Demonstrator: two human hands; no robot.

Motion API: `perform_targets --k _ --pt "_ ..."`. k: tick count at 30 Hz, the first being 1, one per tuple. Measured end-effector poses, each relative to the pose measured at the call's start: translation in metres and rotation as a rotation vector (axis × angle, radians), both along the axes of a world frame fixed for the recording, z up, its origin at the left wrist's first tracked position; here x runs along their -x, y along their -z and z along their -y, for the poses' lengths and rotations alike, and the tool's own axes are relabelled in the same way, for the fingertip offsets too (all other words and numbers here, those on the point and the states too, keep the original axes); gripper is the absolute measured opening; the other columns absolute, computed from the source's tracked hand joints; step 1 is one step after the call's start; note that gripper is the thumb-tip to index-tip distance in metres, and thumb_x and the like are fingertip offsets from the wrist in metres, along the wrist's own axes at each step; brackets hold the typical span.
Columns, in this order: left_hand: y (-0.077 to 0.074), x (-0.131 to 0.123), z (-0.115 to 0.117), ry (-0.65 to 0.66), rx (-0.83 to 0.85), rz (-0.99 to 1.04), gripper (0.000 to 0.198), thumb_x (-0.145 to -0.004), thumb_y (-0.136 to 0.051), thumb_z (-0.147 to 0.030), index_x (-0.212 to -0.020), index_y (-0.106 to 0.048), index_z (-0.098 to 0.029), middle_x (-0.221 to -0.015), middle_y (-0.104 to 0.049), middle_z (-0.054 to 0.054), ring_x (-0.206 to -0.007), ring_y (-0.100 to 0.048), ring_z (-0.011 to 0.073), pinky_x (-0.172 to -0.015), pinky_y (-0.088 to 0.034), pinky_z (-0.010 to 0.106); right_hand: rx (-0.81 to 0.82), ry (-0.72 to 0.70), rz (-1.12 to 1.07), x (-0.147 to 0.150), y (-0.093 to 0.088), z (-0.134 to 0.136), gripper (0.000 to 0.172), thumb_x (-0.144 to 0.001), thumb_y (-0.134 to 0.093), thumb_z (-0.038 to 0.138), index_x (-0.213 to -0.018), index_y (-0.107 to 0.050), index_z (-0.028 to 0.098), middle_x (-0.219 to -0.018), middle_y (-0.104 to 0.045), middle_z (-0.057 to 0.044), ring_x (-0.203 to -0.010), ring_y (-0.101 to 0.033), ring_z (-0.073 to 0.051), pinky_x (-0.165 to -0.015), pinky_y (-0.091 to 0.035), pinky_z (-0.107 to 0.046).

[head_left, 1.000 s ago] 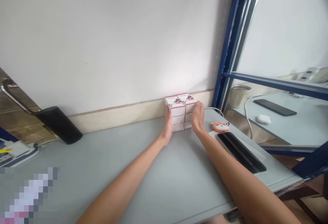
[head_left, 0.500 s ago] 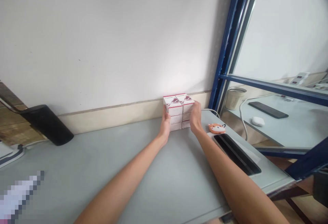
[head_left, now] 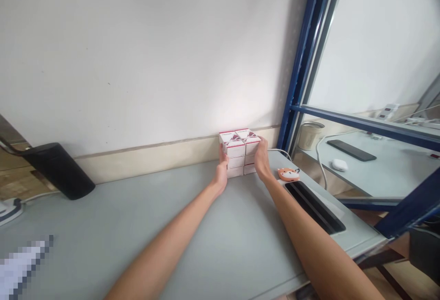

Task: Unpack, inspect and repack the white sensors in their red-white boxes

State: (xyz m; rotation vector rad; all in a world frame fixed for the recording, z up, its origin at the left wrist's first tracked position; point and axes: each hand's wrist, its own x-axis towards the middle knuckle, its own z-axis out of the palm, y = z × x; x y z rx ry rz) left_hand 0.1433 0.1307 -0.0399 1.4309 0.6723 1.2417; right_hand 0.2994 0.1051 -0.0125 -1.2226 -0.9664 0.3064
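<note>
Two side-by-side stacks of small white boxes with red trim (head_left: 239, 152) stand at the back of the grey table (head_left: 137, 226), against the wall's skirting. My left hand (head_left: 222, 171) presses flat against the left side of the stacks. On the opposite side, my right hand (head_left: 261, 159) presses against the right stack, fingers together. Both hands squeeze the stacks between them.
An orange fox-shaped case (head_left: 288, 174) lies right of the boxes beside a long black slot (head_left: 314, 206) in the table. A black cylinder (head_left: 57, 169) lies at the left. A blue rack post (head_left: 302, 57) stands at right; beyond it are a phone (head_left: 351, 150), a white earbud case (head_left: 339, 165) and a metal cup (head_left: 311, 135).
Both hands stay pressed on the box stacks. The view has shifted slightly, so things sit a little further left and lower in the picture.
</note>
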Motion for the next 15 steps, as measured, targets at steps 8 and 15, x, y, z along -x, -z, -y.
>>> perform_targets --k 8,15 --pt "-0.004 0.097 0.022 -0.142 0.083 -0.270 0.069 -0.076 -0.079 -0.032 -0.142 -0.059 -0.022 -0.166 -0.046 0.017 -0.160 -0.031 0.0377 -0.133 -0.016 0.056 -0.133 0.185 0.581 0.021 -0.027 0.031 0.056 -0.109 -0.033 0.051 -0.154 -0.048 0.021 -0.163 -0.046 -0.016 -0.160 -0.029 -0.031 -0.131 -0.018 -0.059" --pt "-0.013 0.162 0.046 -0.159 0.197 -0.270 0.032 -0.081 -0.072 -0.035 -0.111 -0.071 -0.023 -0.130 -0.074 0.013 -0.132 -0.065 0.0331 -0.123 -0.041 0.055 -0.066 0.011 1.058 0.051 -0.017 0.037 0.065 -0.096 -0.068 0.037 -0.157 -0.047 0.025 -0.162 -0.051 -0.010 -0.164 -0.022 -0.035 -0.134 -0.008 -0.064"
